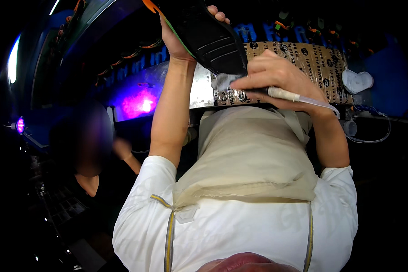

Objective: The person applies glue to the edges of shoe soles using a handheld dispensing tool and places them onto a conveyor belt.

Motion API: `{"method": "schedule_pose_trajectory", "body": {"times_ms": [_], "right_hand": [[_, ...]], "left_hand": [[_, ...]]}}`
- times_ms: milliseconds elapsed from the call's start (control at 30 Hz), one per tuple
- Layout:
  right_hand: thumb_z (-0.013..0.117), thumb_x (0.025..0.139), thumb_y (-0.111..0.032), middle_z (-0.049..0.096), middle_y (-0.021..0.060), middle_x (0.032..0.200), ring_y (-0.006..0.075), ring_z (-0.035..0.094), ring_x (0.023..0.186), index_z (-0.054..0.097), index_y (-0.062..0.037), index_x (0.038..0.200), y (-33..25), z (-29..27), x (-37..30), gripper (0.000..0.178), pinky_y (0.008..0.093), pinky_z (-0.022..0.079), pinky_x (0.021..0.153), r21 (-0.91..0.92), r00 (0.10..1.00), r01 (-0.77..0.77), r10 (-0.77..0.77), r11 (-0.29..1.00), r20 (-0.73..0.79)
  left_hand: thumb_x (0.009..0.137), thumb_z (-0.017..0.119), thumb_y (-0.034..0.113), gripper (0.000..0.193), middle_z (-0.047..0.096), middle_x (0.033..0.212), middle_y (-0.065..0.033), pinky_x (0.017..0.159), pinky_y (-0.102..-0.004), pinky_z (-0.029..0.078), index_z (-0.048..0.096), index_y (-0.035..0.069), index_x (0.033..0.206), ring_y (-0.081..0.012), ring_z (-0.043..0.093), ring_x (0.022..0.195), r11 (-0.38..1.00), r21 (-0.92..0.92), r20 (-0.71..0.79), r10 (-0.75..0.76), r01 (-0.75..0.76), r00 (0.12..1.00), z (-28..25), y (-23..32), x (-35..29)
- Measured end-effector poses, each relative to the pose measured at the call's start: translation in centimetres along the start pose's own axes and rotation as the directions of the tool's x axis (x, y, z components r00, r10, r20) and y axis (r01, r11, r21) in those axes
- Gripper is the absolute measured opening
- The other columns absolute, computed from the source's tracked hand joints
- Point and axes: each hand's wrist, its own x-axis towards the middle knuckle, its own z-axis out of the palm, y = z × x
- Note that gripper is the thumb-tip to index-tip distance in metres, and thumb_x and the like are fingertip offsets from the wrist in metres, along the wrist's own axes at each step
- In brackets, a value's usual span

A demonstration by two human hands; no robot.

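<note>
Left hand [179,38]: fingers wrapped tight around the black shoe [208,36], raised at 12 o'clock.
Right hand [276,79]: fingers pinched together on a white pen-like tool [283,94], tip at the shoe's heel edge.
Bench edge [303,56]: taped strip behind both hands.
Open room: dark space toward 3 o'clock.

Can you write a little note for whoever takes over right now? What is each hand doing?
Left hand: grip around a black shoe sole, held up, tread facing the camera.
Right hand: pinches a white pen-like tool with a thin tube, tip at the sole's lower edge beside a grey patch.
Behind: patterned worktop.
Done and left: how far the edge work has got cannot be told.
</note>
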Motion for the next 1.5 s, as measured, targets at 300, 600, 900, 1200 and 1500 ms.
{"method": "schedule_pose_trajectory", "body": {"times_ms": [300,600,900,1200,1500], "right_hand": [[0.08,0.088,-0.019,0.068,0.002,0.083,0.0218,0.064,0.078,0.079,-0.012,0.11,-0.7,-0.8,-0.2,0.023,0.037,0.046,0.076,-0.022,0.994,-0.018,0.02,1.0,0.108],[0.083,0.084,-0.016,0.064,0.0019,0.075,0.0198,0.057,0.071,0.08,-0.0114,0.112,-0.5,-0.9,-0.9,0.029,0.0356,0.044,0.075,0.041,0.999,-0.006,0.005,0.999,0.036],[0.082,0.085,-0.016,0.058,0.0027,0.077,0.0211,0.054,0.073,0.079,-0.0111,0.116,0.0,-1.3,-1.5,0.031,0.0366,0.043,0.075,0.086,0.997,-0.039,0.033,0.996,0.074],[0.081,0.085,-0.017,0.071,0.0019,0.087,0.0205,0.065,0.083,0.079,-0.0126,0.113,0.2,-2.1,-1.8,0.028,0.0353,0.049,0.082,0.142,0.991,-0.057,0.038,0.988,0.129],[0.08,0.087,-0.017,0.069,0.0013,0.087,0.0204,0.064,0.083,0.078,-0.013,0.114,0.6,-2.2,-2.2,0.027,0.037,0.048,0.082,0.204,0.998,-0.022,0.008,0.979,0.068]], "left_hand": [[0.103,0.036,0.072,0.082,0.067,0.111,-0.0265,0.092,-0.0529,0.055,0.056,0.001,0.139,-0.042,0.066,0.101,0.966,0.144,-0.033,-0.213,0.216,0.976,2.8,1.5,2.5],[0.108,0.041,0.062,0.073,0.07,0.125,-0.022,0.093,-0.0447,0.059,0.055,0.0,0.145,-0.0315,0.071,0.108,0.83,0.395,-0.208,-0.336,0.393,0.919,3.5,0.9,5.7],[0.111,0.051,0.043,0.05,0.073,0.122,-0.0057,0.09,-0.0265,0.057,0.068,0.003,0.135,-0.011,0.068,0.103,0.632,0.566,-0.337,-0.409,0.53,0.848,3.5,-1.0,7.8],[0.112,0.048,0.042,0.048,0.074,0.115,-0.0065,0.085,-0.0258,0.055,0.071,0.003,0.131,-0.0106,0.068,0.098,0.37,0.687,-0.462,-0.442,0.625,0.769,4.9,-1.7,8.2],[0.111,0.053,0.042,0.047,0.076,0.109,-0.0076,0.085,-0.0289,0.055,0.077,0.003,0.121,-0.0119,0.068,0.093,0.098,0.705,-0.618,-0.402,0.703,0.676,4.9,-2.0,8.2]]}}
